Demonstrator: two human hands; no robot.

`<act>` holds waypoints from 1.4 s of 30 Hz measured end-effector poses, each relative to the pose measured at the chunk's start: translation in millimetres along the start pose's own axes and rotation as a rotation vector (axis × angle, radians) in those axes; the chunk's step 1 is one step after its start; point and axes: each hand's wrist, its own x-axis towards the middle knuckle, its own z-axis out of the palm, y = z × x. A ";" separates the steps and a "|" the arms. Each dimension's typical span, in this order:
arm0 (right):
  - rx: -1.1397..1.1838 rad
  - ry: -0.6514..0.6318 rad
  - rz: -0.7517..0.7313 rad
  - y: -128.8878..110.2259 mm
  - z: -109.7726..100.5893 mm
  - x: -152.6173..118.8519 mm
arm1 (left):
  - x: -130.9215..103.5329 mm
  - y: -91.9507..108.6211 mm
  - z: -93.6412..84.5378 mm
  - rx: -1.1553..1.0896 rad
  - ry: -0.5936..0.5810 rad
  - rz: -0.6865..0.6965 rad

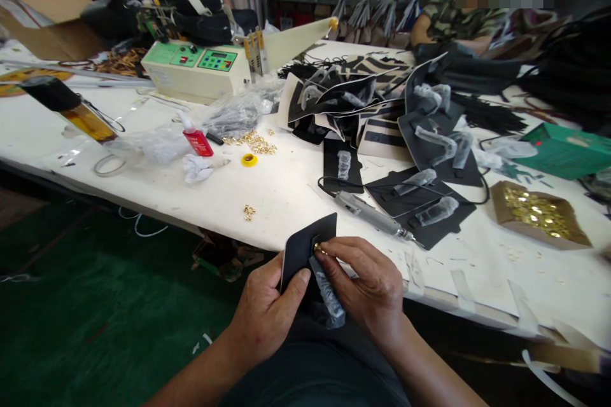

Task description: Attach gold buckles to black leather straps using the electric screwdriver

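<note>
My left hand (270, 302) grips a black leather panel (305, 243) by its lower left edge, thumb across its face. A plastic-wrapped strap piece (329, 296) hangs from the panel. Between thumb and forefinger, my right hand (365, 276) pinches a small gold metal fitting (318, 247) against the panel; its exact kind is too small to tell. Both hands are held in front of the table's near edge. A grey electric screwdriver (375, 215) lies on the table just beyond my right hand. A few gold fittings (248, 212) sit to the left of the panel.
Black panels (434, 213) with wrapped straps pile up at the middle and right. A cardboard tray (503, 216) holds gold parts. Nearby stand a red glue bottle (197, 140), yellow tape roll (249, 159), green box (556, 149) and cream machine (195, 70). A person (470, 22) sits opposite.
</note>
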 end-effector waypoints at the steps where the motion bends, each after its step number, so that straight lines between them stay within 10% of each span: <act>1: -0.032 0.001 -0.010 0.2 0.4 -0.3 | -0.3 -0.2 0.6 -0.003 0.002 -0.002; 22: -0.010 -0.023 0.080 -16.4 -0.6 -6.3 | -6.0 -2.5 6.0 -0.020 0.071 -0.023; 42: -0.118 -0.002 0.034 -32.3 -17.9 -2.6 | -10.3 3.2 11.0 0.166 0.109 0.237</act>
